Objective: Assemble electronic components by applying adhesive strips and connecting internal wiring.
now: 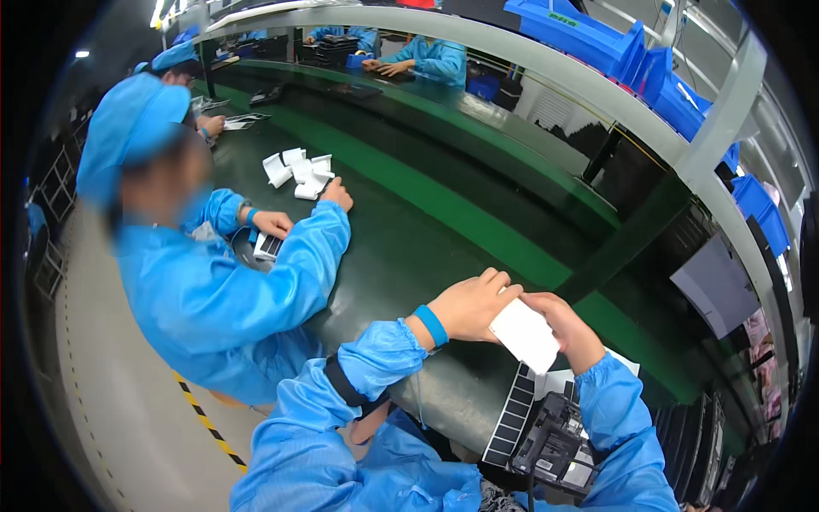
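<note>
Above the dark green bench [444, 367], both my hands are closed on a flat white rectangular piece [525, 338], which may be card or plastic. My left hand [471, 305], with a blue band at the wrist, grips its upper left edge. At its right edge is my right hand [565, 331], fingers curled behind it and partly hidden. Below the piece lie a strip of black rectangles on white backing [510, 418] and a black device with a cable [553, 444]. More white sheet shows beside the device, partly covered by my right sleeve.
On my left a co-worker in blue [213, 282] handles a small piece with black rectangles. Several white folded pieces [299, 172] lie near that person's hand. A metal frame post [631, 230] rises at right, with blue bins [589, 38] above. Other workers sit across the bench.
</note>
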`<state>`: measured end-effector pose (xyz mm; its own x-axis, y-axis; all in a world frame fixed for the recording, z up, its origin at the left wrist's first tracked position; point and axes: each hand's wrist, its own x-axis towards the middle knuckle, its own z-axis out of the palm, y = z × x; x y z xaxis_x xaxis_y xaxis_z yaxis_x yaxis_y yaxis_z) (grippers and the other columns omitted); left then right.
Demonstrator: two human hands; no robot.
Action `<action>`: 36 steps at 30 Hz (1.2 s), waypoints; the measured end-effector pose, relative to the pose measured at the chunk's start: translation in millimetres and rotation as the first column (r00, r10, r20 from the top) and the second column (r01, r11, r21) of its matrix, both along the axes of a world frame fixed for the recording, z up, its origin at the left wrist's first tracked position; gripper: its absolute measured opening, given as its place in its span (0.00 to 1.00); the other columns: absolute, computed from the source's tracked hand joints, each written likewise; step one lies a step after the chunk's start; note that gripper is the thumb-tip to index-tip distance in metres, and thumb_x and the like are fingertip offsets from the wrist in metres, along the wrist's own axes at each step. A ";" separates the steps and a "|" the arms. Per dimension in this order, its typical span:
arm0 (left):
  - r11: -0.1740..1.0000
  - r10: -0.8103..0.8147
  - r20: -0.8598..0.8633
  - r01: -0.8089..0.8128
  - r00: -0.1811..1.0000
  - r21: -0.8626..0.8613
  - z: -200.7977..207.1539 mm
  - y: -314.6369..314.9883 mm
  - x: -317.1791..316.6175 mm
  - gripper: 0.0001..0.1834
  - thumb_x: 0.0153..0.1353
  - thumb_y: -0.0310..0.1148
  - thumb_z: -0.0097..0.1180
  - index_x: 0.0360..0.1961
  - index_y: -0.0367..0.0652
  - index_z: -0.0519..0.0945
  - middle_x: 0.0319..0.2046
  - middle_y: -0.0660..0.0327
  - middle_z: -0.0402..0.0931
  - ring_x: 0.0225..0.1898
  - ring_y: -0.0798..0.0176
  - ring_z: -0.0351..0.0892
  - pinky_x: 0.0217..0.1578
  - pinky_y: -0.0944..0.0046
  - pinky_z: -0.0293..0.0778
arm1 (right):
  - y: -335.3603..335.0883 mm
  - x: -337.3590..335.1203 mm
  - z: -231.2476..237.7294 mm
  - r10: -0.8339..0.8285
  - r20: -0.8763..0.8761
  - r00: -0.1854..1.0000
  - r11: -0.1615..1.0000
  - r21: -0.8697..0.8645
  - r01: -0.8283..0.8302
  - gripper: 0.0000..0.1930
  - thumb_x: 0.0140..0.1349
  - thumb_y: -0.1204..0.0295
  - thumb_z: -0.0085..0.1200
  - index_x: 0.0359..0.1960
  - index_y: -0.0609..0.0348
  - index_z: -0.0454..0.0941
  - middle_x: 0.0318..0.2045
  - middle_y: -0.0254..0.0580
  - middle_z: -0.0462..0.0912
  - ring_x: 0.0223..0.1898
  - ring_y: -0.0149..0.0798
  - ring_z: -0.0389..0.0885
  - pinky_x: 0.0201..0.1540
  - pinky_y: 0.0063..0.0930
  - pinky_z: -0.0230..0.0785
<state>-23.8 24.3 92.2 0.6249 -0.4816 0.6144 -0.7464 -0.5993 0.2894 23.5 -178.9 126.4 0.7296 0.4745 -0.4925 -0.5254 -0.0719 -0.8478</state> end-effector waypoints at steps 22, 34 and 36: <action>-0.334 -0.086 -0.619 -0.608 0.780 -0.720 50.3 110.4 30.3 0.06 0.61 0.21 0.56 0.40 0.32 0.76 0.33 0.53 0.82 0.35 0.65 0.83 0.37 0.67 0.79 | 18.4 68.7 19.0 -0.077 0.212 0.974 0.987 -0.121 0.104 0.21 0.71 0.60 0.46 0.56 0.65 0.70 0.52 0.52 0.78 0.57 0.40 0.74 0.60 0.35 0.66; -0.315 0.078 -0.503 -0.457 0.861 -0.832 -19.3 164.4 413.5 0.14 0.62 0.34 0.58 0.42 0.32 0.77 0.33 0.54 0.79 0.32 0.60 0.80 0.28 0.61 0.80 | 63.0 38.8 -140.6 0.736 0.468 0.489 0.564 -0.823 -0.062 0.30 0.64 0.66 0.51 0.66 0.61 0.57 0.68 0.63 0.54 0.71 0.61 0.45 0.69 0.58 0.38; -0.387 0.034 -0.519 -0.467 0.854 -0.795 -56.9 185.3 451.9 0.15 0.63 0.34 0.58 0.42 0.31 0.76 0.34 0.53 0.79 0.33 0.58 0.81 0.29 0.60 0.82 | 69.8 27.0 -142.5 0.752 0.546 0.368 0.556 -0.826 0.090 0.30 0.65 0.66 0.50 0.68 0.59 0.57 0.68 0.60 0.54 0.71 0.59 0.46 0.69 0.57 0.38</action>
